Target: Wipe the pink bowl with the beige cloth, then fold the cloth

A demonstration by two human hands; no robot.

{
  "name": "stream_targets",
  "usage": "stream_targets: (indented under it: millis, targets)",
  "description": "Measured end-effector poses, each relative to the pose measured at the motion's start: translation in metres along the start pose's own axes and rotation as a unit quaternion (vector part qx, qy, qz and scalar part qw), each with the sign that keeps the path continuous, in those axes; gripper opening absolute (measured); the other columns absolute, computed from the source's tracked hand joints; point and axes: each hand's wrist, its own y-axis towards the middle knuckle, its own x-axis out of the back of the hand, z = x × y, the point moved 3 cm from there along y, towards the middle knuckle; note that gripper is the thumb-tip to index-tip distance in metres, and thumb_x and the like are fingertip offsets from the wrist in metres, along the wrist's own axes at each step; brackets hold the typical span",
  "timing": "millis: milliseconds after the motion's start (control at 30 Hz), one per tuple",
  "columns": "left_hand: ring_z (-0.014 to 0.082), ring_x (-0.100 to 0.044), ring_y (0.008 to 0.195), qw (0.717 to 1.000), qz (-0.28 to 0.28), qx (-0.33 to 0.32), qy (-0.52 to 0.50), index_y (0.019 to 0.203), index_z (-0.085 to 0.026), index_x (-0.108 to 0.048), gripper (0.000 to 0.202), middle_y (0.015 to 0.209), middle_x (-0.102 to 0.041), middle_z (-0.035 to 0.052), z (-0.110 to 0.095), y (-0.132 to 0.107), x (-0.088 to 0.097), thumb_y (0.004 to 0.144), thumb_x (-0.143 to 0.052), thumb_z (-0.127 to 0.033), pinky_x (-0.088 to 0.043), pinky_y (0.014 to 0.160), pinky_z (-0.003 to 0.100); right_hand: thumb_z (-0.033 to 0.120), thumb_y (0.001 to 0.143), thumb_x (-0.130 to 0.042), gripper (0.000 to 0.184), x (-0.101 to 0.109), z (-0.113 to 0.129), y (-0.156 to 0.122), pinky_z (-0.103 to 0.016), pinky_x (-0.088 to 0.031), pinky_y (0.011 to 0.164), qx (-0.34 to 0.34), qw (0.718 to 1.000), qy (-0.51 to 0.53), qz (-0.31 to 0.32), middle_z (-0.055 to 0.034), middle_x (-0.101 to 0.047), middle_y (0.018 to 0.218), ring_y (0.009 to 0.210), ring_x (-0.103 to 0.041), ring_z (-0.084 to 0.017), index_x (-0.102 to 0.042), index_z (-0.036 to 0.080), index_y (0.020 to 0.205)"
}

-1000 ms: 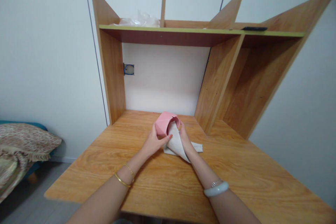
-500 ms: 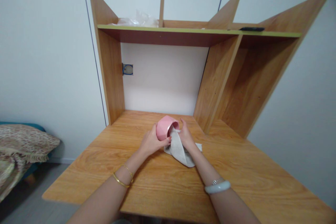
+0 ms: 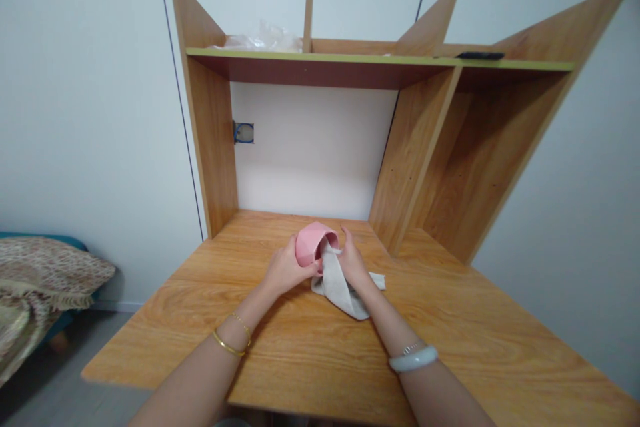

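Observation:
A pink faceted bowl or pot [image 3: 311, 243] is tipped on its side above the desk, its mouth facing right. My left hand [image 3: 293, 271] grips it from the left, thumb along the lower rim. A light grey cloth [image 3: 337, 287] runs from inside the mouth down onto the desktop. My right hand [image 3: 353, 259] is closed on the cloth at the opening, with one finger raised beside the rim. Part of the cloth lies under my right wrist, and its end inside the pink vessel is hidden.
The wooden desk [image 3: 300, 360] carries a hutch with upright panels and a shelf [image 3: 350, 61]. Clear plastic bags [image 3: 265, 38] and a dark flat object [image 3: 480, 55] lie on that shelf. A wall box [image 3: 244, 133] shows behind. A patterned blanket [image 3: 45, 273] covers furniture at left.
The pink vessel and my left hand have shifted very slightly left. My right hand stays at the opening with the cloth, having moved only a little.

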Motion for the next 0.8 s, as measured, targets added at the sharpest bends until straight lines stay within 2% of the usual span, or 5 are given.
stream_targets:
  millis: [267, 567, 800]
  targets:
    - [0.0233, -0.061, 0.08, 1.0, 0.016, 0.012, 0.02, 0.115, -0.013, -0.05, 0.061, 0.094, -0.065, 0.0099, -0.002, 0.001, 0.002, 0.064, -0.064, -0.043, -0.047, 0.068, 0.031, 0.031, 0.066, -0.065, 0.086, 0.0, 0.002, -0.001, -0.029, -0.045, 0.062, 0.0, 0.999, -0.046, 0.019, -0.0108, -0.068, 0.082, 0.071, -0.064, -0.023, -0.024, 0.01, 0.137]
    - [0.0254, -0.062, 0.081, 0.999, 0.009, 0.016, 0.03, 0.113, -0.014, -0.052, 0.06, 0.093, -0.066, 0.0109, -0.001, 0.0, 0.002, 0.064, -0.065, -0.046, -0.047, 0.067, 0.032, 0.035, 0.064, -0.064, 0.085, -0.004, -0.007, 0.001, -0.03, -0.046, 0.062, 0.006, 1.0, -0.015, 0.019, -0.0102, -0.068, 0.083, 0.07, -0.064, -0.023, -0.026, 0.012, 0.136]
    - [0.0253, -0.061, 0.083, 0.998, 0.022, 0.009, -0.054, 0.114, -0.014, -0.052, 0.066, 0.096, -0.066, 0.0115, 0.004, 0.001, -0.004, 0.064, -0.064, -0.056, -0.048, 0.071, 0.034, 0.033, 0.061, -0.065, 0.082, -0.009, -0.024, 0.01, -0.035, -0.048, 0.075, -0.024, 0.999, 0.045, 0.013, -0.0124, -0.065, 0.099, 0.084, -0.063, -0.024, -0.03, 0.014, 0.133]
